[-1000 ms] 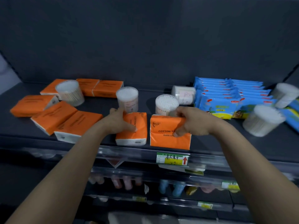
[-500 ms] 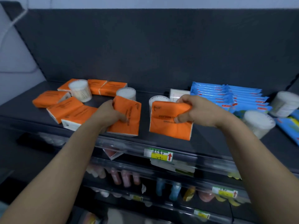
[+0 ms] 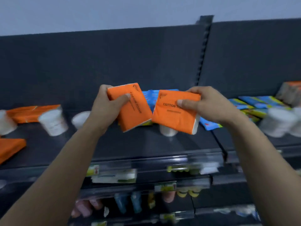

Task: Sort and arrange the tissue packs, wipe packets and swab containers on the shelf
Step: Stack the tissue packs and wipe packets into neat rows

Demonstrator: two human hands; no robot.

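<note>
Above the middle of a dark shop shelf [image 3: 114, 144], two orange packs printed "COTTON TISSUE" are held in the air, clear of its deck. A person's left hand [image 3: 105, 108] grips the left tissue pack [image 3: 130, 106], thumb across the front and fingers wrapped behind. This pack is tilted, and its lower corner appears to touch the right tissue pack [image 3: 175, 111]. The right hand [image 3: 206, 105] pinches that second pack near its upper right corner, thumb on the front, fingers curled over the top.

Toward the back of the shelf, blue wipe packets [image 3: 254, 105] lie piled, spreading to its right end. White swab containers [image 3: 53, 122] stand scattered and blurred: some left of the shelf's middle, one under the right pack, a cluster at the right end. More orange packs [image 3: 31, 112] lie flat at the shelf's left end. Below the shelf, price labels [image 3: 112, 176] and small bottles [image 3: 127, 204] show out of focus.

This looks like the carrying step of sorting: both packs are in hand and need a place. The next move likely calls for bringing them to the orange group at the shelf's left end and laying them flat without knocking the containers.
</note>
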